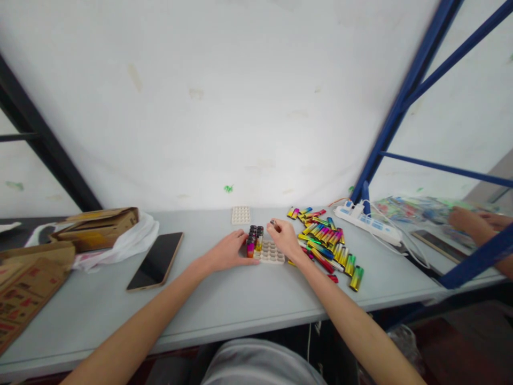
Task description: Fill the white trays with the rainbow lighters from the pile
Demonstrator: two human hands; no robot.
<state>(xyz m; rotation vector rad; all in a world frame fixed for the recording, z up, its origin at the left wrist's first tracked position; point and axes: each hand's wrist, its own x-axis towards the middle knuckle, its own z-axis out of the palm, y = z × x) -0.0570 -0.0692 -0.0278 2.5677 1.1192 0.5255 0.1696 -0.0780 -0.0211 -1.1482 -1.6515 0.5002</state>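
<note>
While our left hand [232, 250] lay around the left end of the egg-carton-like tray [273, 255], thumb along the near edge and fingers beside the standing lighters [250, 247], our right hand [276, 229] was closed on what looked like a lighter [273, 222], only its dark top showing above the fingers. Whether the left hand pinched the tray or merely rested against it, we could not tell. The tray sat on the counter [224, 299] between our hands, its left cells occupied by upright lighters, those toward the right mostly bare. We judged that we were partway through standing a lighter in a cell; the next move called for lining up its base with a bare cell and lowering it straight, without knocking its neighbours.

Just right of the tray lay a heap of loose lighters [326, 238], partly hidden by our right forearm, and a power strip [366, 223] lay beyond it. A second tray [241, 215] rested near the wall; a phone [156, 262] and a cardboard box [96, 230] lay well off to the left. Nothing visible blocked the bare cells except our own right hand, which covered the far ones. Past the blue frame [395, 107], a co-worker's hands [467, 220] showed.
</note>
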